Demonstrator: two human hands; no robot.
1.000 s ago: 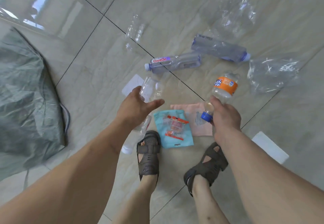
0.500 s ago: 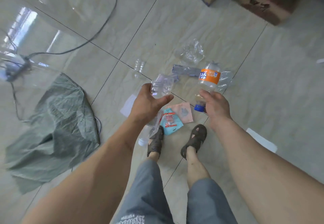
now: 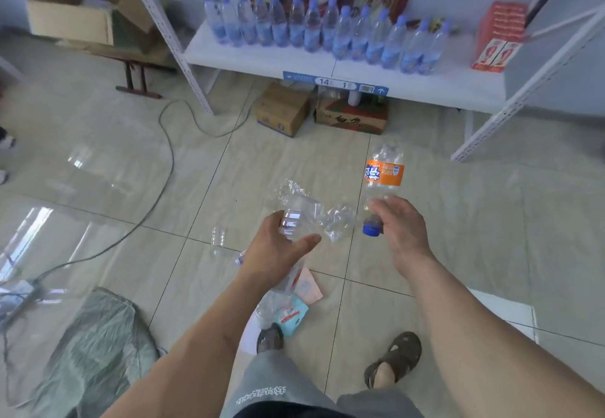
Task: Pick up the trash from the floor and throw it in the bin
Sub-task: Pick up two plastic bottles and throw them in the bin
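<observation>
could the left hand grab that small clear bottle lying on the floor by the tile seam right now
Probably not as things stand. The left hand already has its grip around a clear bottle, so it has no free fingers. The small clear bottle lies unobstructed on the floor.

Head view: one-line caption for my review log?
Left hand grips a clear bottle, right hand an orange-labelled bottle.

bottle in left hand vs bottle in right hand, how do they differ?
The left hand's bottle is bare and clear; the right hand's bottle has an orange label. The left hand wraps its bottle around the body; the right hand grips its bottle near the neck. The right one hangs inverted, blue cap lowest; no cap shows on the left one. Both are empty clear plastic, off the floor.
</observation>
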